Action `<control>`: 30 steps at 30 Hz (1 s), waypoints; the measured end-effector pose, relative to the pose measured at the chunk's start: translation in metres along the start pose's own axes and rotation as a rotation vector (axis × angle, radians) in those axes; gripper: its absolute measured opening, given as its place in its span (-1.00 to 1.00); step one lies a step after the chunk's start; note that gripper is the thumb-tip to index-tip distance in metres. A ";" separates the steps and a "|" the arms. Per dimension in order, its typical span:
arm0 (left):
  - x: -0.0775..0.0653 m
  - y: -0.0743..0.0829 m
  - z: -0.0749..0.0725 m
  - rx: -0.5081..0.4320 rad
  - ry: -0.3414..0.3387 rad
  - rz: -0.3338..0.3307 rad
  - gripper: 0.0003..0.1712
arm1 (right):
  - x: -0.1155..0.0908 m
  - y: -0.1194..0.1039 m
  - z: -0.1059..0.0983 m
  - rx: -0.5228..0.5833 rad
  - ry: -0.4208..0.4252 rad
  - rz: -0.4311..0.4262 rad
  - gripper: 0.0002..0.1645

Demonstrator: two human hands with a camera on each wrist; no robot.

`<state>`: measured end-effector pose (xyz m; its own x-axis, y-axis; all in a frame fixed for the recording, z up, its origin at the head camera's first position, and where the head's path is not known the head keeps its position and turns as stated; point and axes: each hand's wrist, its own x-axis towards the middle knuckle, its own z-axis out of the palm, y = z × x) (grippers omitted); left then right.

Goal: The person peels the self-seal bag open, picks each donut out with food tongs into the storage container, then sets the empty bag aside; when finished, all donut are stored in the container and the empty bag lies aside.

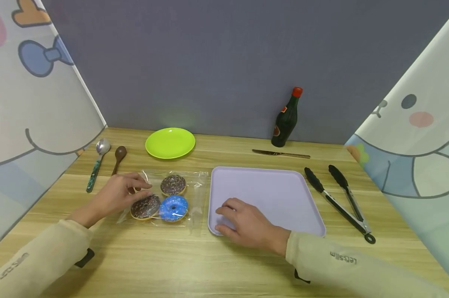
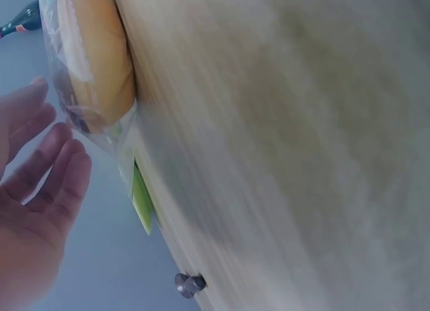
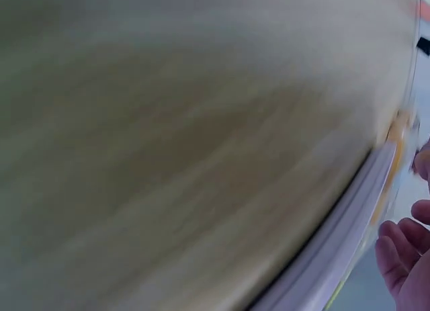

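Three donuts lie in a clear plastic bag (image 1: 199,198): two chocolate donuts (image 1: 173,185) with sprinkles and one blue donut (image 1: 174,208). Over the bag's left side hovers my left hand (image 1: 119,193), its thumb and fingers parted near the front chocolate donut. The left wrist view has a donut's tan side (image 2: 104,56) inside the plastic, just beyond the fingers. My right hand (image 1: 248,223), fingers loosely bent and holding nothing, is over the left front part of a lilac tray (image 1: 272,190). In the right wrist view the tray's edge (image 3: 336,250) runs below that hand.
A green plate (image 1: 170,143) sits behind the bag. To the left are a metal spoon (image 1: 98,163) and a brown spoon (image 1: 120,156). Behind the tray lie a knife (image 1: 280,154) and a dark bottle (image 1: 286,120) standing upright. Black-tipped tongs (image 1: 345,203) lie spread at right.
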<state>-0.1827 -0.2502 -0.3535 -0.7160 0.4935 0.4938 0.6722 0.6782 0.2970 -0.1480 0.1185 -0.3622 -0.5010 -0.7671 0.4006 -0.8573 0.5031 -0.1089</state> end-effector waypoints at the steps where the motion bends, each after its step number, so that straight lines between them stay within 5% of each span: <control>1: 0.000 0.000 0.000 -0.006 0.002 -0.001 -0.86 | 0.004 -0.005 0.003 0.021 0.007 -0.008 -0.65; 11: -0.001 0.001 0.006 -0.061 0.009 -0.018 -0.85 | 0.036 -0.030 0.026 -0.031 0.026 -0.083 -0.70; 19: -0.001 0.002 0.006 -0.059 -0.005 0.007 -0.83 | 0.042 -0.035 0.035 -0.093 0.094 -0.132 -0.93; 30: 0.001 0.002 0.005 -0.048 -0.035 -0.013 -0.85 | 0.039 -0.032 0.038 0.079 0.192 -0.088 -0.93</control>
<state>-0.1827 -0.2453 -0.3567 -0.7302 0.5043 0.4609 0.6706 0.6581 0.3424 -0.1447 0.0579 -0.3774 -0.3991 -0.7130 0.5765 -0.9069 0.3996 -0.1336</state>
